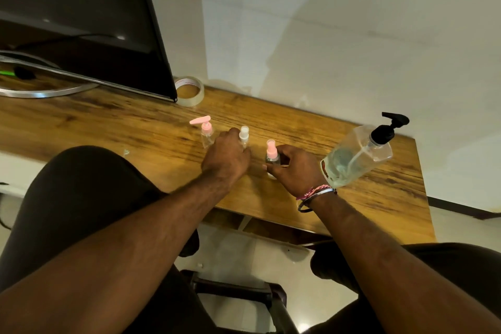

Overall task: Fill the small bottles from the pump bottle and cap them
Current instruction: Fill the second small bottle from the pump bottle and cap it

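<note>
Three small clear bottles stand in a row on the wooden table. The left one has a pink pump top. My left hand grips the middle one, a bottle with a white spray cap. My right hand holds the body of the third, a bottle with a pink spray top. At the right stands the large clear pump bottle with a black pump head, apart from both hands and partly filled with clear liquid.
A dark monitor on a curved metal stand fills the back left. A roll of clear tape lies beside it. The white wall runs behind the table. The table's front edge is just below my wrists; my knees and a stool are beneath.
</note>
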